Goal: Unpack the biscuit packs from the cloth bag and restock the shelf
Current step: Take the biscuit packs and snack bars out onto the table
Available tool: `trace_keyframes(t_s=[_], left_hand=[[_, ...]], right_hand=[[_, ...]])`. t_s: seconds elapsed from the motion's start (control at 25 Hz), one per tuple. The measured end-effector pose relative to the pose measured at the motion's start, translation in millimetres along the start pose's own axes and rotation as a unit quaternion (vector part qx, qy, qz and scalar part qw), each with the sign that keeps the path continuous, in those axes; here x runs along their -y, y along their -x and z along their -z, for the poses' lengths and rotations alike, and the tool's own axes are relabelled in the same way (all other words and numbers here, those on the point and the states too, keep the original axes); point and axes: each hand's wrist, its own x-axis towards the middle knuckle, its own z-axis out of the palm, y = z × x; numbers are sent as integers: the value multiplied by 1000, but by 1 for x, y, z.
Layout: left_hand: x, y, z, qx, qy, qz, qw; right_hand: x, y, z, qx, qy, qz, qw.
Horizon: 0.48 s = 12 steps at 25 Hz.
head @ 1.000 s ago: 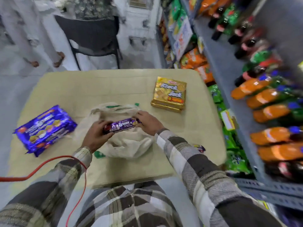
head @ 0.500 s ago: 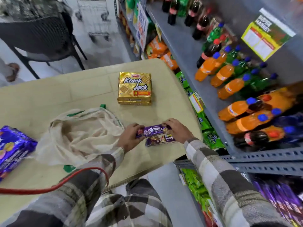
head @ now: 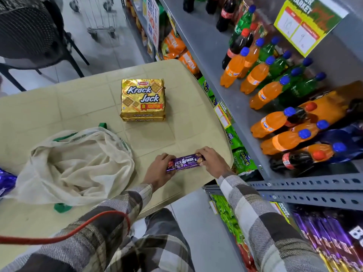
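A purple Hide & Seek biscuit pack (head: 184, 162) lies lengthwise between my two hands near the table's right front corner. My left hand (head: 158, 169) grips its left end and my right hand (head: 212, 160) grips its right end. A second pack underneath cannot be made out. The cream cloth bag (head: 78, 165) with green trim lies crumpled and open to the left of my hands. A gold Krack Jack pack (head: 143, 100) sits further back on the beige table (head: 59, 107). A purple-blue biscuit pack (head: 5, 181) shows at the left edge.
A grey metal shelf (head: 225, 79) on the right holds orange, green and dark soda bottles (head: 275, 95). Purple packs (head: 330, 236) fill the lower shelf. Green and orange snack bags line the shelf front. A black chair (head: 33, 36) and a trolley stand behind the table. A red cable (head: 64, 234) crosses my left sleeve.
My hands lifted the purple pack out of the cloth bag and carried it right to the table's front corner. The view swung toward the shelf.
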Motion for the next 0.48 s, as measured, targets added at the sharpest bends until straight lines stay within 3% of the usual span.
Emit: trace_keyframes(t_s=[0.28, 0.48], left_hand=[[4, 1, 2, 49, -8, 38, 998], [6, 4, -2, 38, -11, 50, 998]], right_hand=[[1, -1, -8, 11, -27, -4, 1000], [7, -5, -14, 5, 11, -20, 1000]])
